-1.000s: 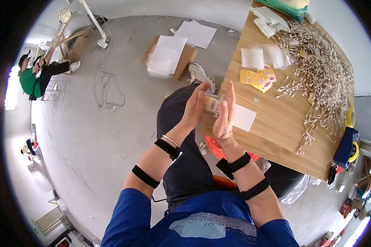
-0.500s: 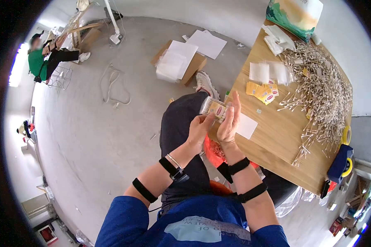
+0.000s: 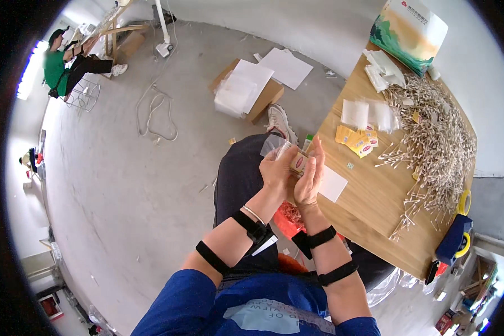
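Note:
A small clear bag of cotton swabs (image 3: 299,163) with a yellow and white card inside is between my two hands above my lap. My left hand (image 3: 276,169) is closed around its left side, and a loose clear plastic flap (image 3: 269,145) sticks out beyond those fingers. My right hand (image 3: 308,182) cups the other side, thumb against the bag and fingers stretched upward. On the table to the right lie several yellow cards (image 3: 350,137), clear plastic bags (image 3: 355,113) and a big heap of loose cotton swabs (image 3: 434,131).
The wooden table (image 3: 369,207) reaches from my right knee to the wall. A white sheet (image 3: 331,185) lies at its near edge, a tape dispenser (image 3: 453,239) at its right corner. An orange bag (image 3: 288,219) sits below. Paper-topped cardboard (image 3: 246,84) and a cable (image 3: 151,115) lie on the floor.
My left hand has moved up over the bag and now covers more of it. The clear flap now stands out at the left. The view has shifted slightly.

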Available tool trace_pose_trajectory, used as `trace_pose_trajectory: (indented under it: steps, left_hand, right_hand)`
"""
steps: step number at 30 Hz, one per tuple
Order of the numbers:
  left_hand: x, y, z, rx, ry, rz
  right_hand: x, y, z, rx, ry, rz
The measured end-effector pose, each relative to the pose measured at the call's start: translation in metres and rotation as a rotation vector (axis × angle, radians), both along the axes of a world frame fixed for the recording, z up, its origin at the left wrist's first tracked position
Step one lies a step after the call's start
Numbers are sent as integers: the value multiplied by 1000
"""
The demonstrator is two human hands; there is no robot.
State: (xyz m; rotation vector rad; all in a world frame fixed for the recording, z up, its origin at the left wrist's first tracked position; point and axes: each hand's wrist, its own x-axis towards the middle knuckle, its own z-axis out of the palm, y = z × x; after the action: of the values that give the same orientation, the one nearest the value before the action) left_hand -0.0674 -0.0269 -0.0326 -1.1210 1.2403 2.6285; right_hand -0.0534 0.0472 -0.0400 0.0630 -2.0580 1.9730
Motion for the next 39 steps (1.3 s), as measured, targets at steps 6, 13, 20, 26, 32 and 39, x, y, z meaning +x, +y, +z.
trace_pose_trajectory:
  steps: [6,13,20,26,32,39]
  left_hand:
    - [-2,5,14,-8,30,-36]
    - [0,3,11,-64,31,-131]
    - [4,-7,21,-21,68,-243]
    - [28,-25,12,105,-45,-83]
    - [36,-7,-16,-9,-82,-81]
    - [24,-6,12,-27,-6,-159]
  right_hand:
    - [4,4,0,-50,-104,79]
    - [-3,-4,1,57,30,31]
    - [-2,-6,8,198,-147,17]
    - [-1,-7,7,295,-177,7]
    - [0,-8,5,271,-213,10]
    - [-4,-10,-5,356,-50,-106]
